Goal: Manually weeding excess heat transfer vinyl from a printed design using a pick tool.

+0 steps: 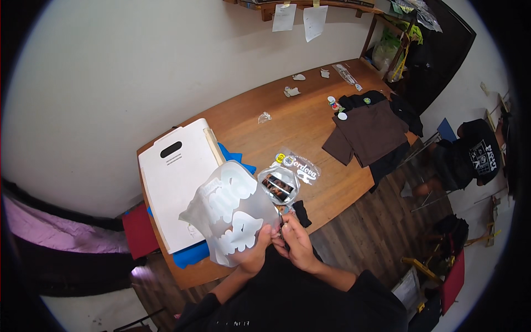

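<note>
A translucent film sheet (224,221) with white printed shapes is bent upward over the table's near side. My left hand (259,249) is closed on its lower right edge, thumb on top. Beside it my right hand (296,243) is closed around what look like dark scissors (283,226), at the sheet's edge. The fingers hide most of the scissors. Just beyond the hands lies a cut-out film piece (305,167) with white lettering and a small yellow round print. A clear shiny packet (278,185) with a dark picture in it lies against that piece.
A large white board (180,182) rests on blue cloth (191,255) at the table's left. Folded brown cloth (370,133) and black garments lie at the right. Film scraps (292,91) are scattered towards the wall. A person in black (478,152) is at the far right.
</note>
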`<action>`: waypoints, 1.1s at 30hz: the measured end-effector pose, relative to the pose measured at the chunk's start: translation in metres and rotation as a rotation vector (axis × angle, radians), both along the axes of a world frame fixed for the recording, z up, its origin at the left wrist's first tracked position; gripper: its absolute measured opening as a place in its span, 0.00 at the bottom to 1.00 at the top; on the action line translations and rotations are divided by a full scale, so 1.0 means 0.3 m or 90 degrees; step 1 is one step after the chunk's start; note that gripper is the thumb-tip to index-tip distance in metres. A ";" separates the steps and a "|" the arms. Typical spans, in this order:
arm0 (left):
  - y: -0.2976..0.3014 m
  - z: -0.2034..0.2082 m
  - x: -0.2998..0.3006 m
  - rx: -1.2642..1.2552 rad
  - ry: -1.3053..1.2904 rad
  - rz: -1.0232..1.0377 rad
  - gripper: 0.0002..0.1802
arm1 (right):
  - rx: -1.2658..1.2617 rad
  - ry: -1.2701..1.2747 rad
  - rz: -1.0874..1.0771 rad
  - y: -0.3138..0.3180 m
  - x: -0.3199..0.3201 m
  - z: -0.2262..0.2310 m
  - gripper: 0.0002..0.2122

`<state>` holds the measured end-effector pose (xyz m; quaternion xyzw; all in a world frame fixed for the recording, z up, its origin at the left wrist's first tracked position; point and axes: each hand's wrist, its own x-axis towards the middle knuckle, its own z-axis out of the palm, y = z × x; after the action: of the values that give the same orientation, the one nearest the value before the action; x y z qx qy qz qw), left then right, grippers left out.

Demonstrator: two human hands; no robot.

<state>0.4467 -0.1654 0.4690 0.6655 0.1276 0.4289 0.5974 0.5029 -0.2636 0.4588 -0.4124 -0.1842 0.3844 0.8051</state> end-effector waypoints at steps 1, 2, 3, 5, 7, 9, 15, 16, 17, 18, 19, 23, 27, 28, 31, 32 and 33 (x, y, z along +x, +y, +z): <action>0.003 -0.002 -0.001 0.000 0.000 0.001 0.22 | 0.000 0.005 0.002 0.001 0.000 0.000 0.10; 0.008 -0.005 -0.003 0.017 -0.002 0.000 0.22 | -0.001 0.010 0.004 0.001 0.001 0.000 0.10; 0.011 -0.007 -0.003 0.035 -0.004 -0.002 0.23 | -0.001 0.010 0.004 0.002 0.001 -0.001 0.10; 0.004 0.016 0.014 -0.009 -0.020 0.008 0.17 | -0.005 0.010 0.002 0.004 0.003 -0.006 0.10; 0.005 0.017 0.016 -0.051 -0.036 0.018 0.12 | -0.001 0.013 0.007 0.005 0.006 -0.013 0.10; 0.014 -0.003 0.002 -0.040 -0.009 0.002 0.22 | 0.003 0.016 0.013 0.006 0.009 -0.009 0.10; 0.043 -0.003 0.005 -0.021 0.003 -0.020 0.20 | -0.013 0.005 0.001 0.012 0.015 0.012 0.10; 0.047 0.001 0.004 -0.021 0.003 -0.019 0.20 | -0.014 0.000 0.002 0.013 0.016 0.014 0.10; 0.051 0.005 0.003 -0.027 0.017 -0.020 0.21 | -0.015 -0.006 0.002 0.015 0.017 0.016 0.10; 0.054 0.008 0.001 -0.033 0.030 -0.020 0.21 | -0.015 -0.005 0.003 0.016 0.017 0.017 0.10; 0.058 0.006 -0.003 -0.033 0.030 -0.020 0.21 | -0.012 -0.009 0.006 0.016 0.019 0.018 0.10; 0.069 -0.010 -0.013 -0.085 0.120 -0.037 0.21 | -0.005 -0.009 0.010 0.013 0.022 0.014 0.10; 0.064 -0.007 -0.005 -0.006 0.033 -0.021 0.22 | -0.002 0.004 0.005 0.014 0.015 -0.001 0.10; 0.064 -0.004 -0.005 -0.006 0.033 -0.021 0.22 | -0.009 0.002 0.001 0.014 0.014 0.007 0.10; 0.064 0.002 -0.009 -0.006 0.041 -0.022 0.22 | -0.018 -0.003 -0.002 0.014 0.013 0.014 0.10; 0.066 0.002 -0.010 -0.013 0.047 -0.026 0.22 | -0.020 -0.005 -0.002 0.013 0.013 0.016 0.10; 0.066 0.002 -0.010 -0.020 0.053 -0.031 0.22 | -0.021 -0.005 -0.002 0.012 0.013 0.020 0.10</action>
<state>0.4437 -0.1455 0.4697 0.6762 0.1430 0.3842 0.6121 0.5067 -0.2599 0.4647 -0.4273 -0.1806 0.3841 0.7983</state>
